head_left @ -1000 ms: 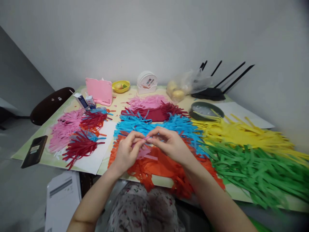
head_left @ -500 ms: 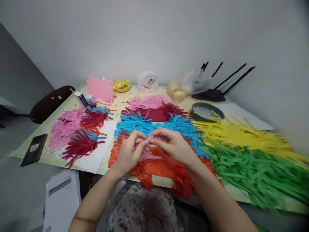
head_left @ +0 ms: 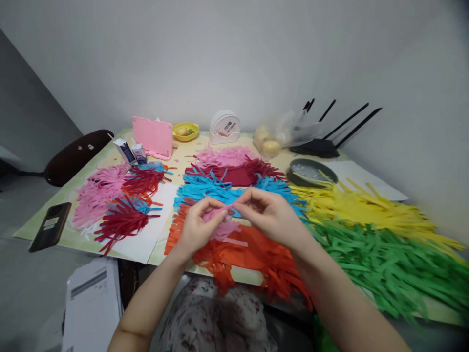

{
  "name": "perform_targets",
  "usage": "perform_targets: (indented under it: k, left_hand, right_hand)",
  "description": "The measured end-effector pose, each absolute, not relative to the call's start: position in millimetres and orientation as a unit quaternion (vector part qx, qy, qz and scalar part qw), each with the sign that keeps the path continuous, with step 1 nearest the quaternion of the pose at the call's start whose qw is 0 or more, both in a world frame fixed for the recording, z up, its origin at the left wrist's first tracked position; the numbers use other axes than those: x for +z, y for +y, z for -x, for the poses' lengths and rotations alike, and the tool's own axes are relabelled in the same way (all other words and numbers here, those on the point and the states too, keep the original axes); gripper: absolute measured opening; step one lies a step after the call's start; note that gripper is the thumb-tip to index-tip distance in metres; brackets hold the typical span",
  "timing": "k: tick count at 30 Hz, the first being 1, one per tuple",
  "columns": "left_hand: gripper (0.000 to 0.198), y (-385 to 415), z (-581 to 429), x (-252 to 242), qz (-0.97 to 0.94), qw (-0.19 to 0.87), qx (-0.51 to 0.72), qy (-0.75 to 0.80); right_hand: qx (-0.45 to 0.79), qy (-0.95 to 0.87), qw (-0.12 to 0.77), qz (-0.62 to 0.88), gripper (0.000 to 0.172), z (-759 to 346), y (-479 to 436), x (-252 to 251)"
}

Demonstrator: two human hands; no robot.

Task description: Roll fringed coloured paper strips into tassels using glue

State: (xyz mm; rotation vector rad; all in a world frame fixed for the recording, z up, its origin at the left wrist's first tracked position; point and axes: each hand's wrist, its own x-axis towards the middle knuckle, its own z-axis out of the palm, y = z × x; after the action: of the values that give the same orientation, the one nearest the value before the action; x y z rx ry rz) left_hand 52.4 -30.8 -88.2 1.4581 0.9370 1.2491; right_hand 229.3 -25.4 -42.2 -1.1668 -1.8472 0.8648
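Note:
My left hand (head_left: 198, 225) and my right hand (head_left: 269, 215) meet over the table's near middle, fingertips pinched together on a thin pink paper strip (head_left: 220, 211). The strip runs between the two hands above a pile of orange paper strips (head_left: 252, 254). A few loose pink strips (head_left: 229, 232) lie on the orange pile just under the hands. Blue paper strips (head_left: 205, 188) spread behind the hands.
Green strips (head_left: 381, 264) and yellow strips (head_left: 370, 208) fill the right side. Pink and dark red fringed bunches (head_left: 113, 200) lie left on white paper. A phone (head_left: 51, 226) sits at the left edge. A dark dish (head_left: 311, 171), bagged fruit (head_left: 278, 134), a pink stand (head_left: 153, 138) and a yellow bowl (head_left: 185, 130) stand at the back.
Both hands have risen a little and shifted slightly right, still pinching the pink strip. The view has tipped slightly.

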Motion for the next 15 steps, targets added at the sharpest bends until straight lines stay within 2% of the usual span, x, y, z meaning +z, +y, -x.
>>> perform_targets:
  k: [11, 13, 14, 15]
  left_hand:
    - [0.025, -24.7, -39.3, -107.4, -0.508, 0.554, 0.532, 0.39]
    - [0.03, -11.3, -3.8, -106.0, -0.547, 0.497, 0.511, 0.439]
    - [0.032, -2.4, 22.3, -101.9, -0.573, 0.431, 0.503, 0.481]
    - [0.033, 7.6, 52.1, -95.2, -0.588, 0.321, 0.513, 0.537]
  right_hand:
    - [0.445, -0.607, 0.463, 0.468, 0.027, -207.3, -22.2, -53.0]
    - [0.461, -0.611, 0.447, 0.463, 0.027, -208.2, -21.8, -58.3]
    - [0.467, -0.611, 0.44, 0.463, 0.029, -211.0, -21.6, -61.0]
    - [0.47, -0.608, 0.437, 0.467, 0.031, -215.1, -21.2, -64.2]
